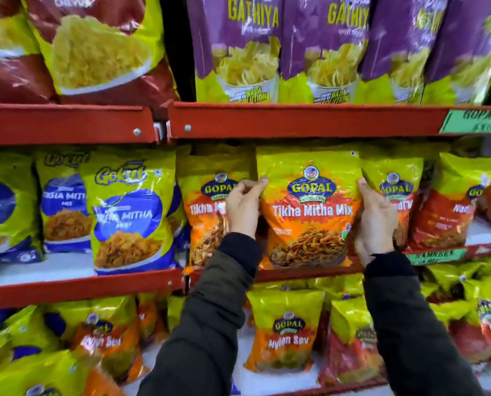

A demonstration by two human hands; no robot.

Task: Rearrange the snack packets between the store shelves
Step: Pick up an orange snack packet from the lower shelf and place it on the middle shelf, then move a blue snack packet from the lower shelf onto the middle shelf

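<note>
On the far left, the top shelf carries big red and green packets (90,50) printed with a heap of yellow sev. Below them, behind a red shelf rail (64,125), stands a row of green and blue Gokul Tikha Mitha Mix packets (128,212), upright and shoulder to shoulder, the front one leaning a little out over the shelf lip.

Moving along, an orange Gopal packet (207,218) stands in the middle shelf, its label partly hidden by the person's left hand (242,205). That hand pinches the left edge of the Tikha Mitha Mix packet (310,210), thumb and fingers closed on the wrapper near its upper corner, a dark sleeve (210,310) running down from the wrist. The packet is held upright, facing outward, at the front of the middle shelf, its bottom edge level with the red rail there; I cannot tell whether it rests on the shelf or hangs in the grip. The right hand (377,218) is clasped flat along the packet's right edge, fingers wrapped behind it.

Above, purple Gathiya packets (284,47) fill the top shelf in a tight row. Just beside the right hand stand more Gopal packets in red and green (450,207), with a green price label (435,255) on the rail below them. On the lowest shelf a Nylon Sev packet (285,332) stands upright between the two sleeves.
</note>
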